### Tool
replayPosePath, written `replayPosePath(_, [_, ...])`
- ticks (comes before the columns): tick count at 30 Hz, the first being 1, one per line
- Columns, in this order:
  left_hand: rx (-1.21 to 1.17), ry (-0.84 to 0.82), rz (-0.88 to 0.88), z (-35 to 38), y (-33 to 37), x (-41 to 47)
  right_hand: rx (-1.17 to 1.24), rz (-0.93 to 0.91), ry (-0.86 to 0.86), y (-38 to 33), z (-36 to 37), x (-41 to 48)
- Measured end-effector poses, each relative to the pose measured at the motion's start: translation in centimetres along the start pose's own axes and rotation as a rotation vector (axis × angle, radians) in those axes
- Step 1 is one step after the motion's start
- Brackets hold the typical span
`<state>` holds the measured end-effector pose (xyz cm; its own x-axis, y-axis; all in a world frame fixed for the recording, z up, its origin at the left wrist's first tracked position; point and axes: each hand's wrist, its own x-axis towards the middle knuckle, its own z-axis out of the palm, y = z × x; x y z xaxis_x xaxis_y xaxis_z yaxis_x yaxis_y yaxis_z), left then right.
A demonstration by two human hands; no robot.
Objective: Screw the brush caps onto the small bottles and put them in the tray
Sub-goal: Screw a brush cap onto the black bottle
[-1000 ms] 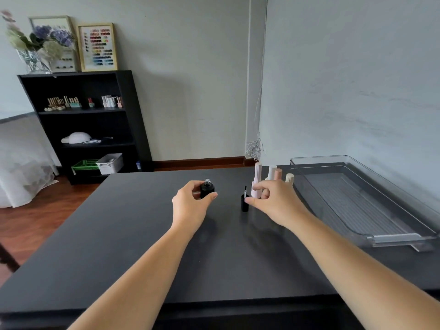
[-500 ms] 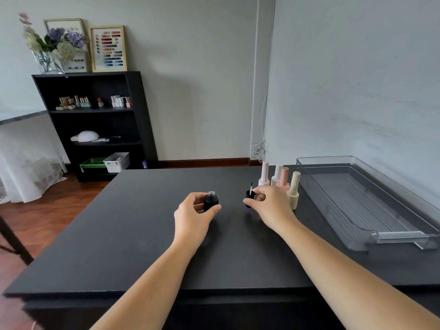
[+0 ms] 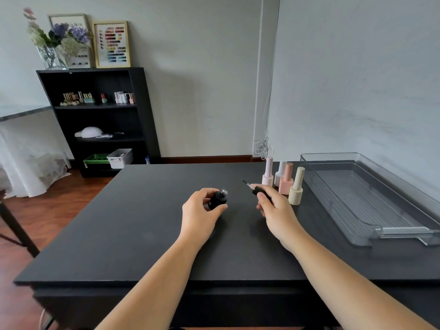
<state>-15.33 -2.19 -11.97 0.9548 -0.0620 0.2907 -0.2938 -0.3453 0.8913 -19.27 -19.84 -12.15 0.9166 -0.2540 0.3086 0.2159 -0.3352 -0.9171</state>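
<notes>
Head view: a small black bottle (image 3: 217, 199) with a bare threaded silver neck is gripped by the left hand (image 3: 201, 214) near the middle of the black table (image 3: 142, 225), tilted so that its neck points toward 1 o'clock. At 3 o'clock from the bottle, apart from it, a black brush cap (image 3: 259, 192) is pinched between thumb and fingers of the right hand (image 3: 276, 210), with its thin brush stem aimed toward 10 o'clock. Whether the bottle's base touches the table cannot be told. At 1 o'clock from the right hand, four capped bottles are grouped upright on the table: a pale pink bottle (image 3: 268, 175), a white bottle (image 3: 279, 174), a salmon pink bottle (image 3: 286, 179) and a cream bottle (image 3: 296, 186), the last being nearest the right hand. At 3 o'clock from that group, a clear plastic tray (image 3: 371, 236) is laid along the table's right edge beside the wall, with nothing seen inside it. Toward 10 o'clock, well apart, a black shelf unit (image 3: 140, 110) is stood against the far wall, with a vase of flowers (image 3: 53, 44) and a framed colour chart (image 3: 112, 44) on top.
</notes>
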Motion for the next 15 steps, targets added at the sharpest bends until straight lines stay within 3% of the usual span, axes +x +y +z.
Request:
replayPosePath(4, [0.043,-0.016,0.030,-0.04,-0.20,0.03,0.055,0.018,-0.039,0.06,0.11,-0.19])
replayPosePath(10, [0.057,-0.018,0.051,-0.11,-0.43,0.04,0.236,-0.028,0.024,-0.36,0.13,-0.68])
replayPosePath(15, [0.045,-0.014,0.057,-0.06,-0.46,0.05,0.231,-0.046,0.082,-0.13,0.12,-0.73])
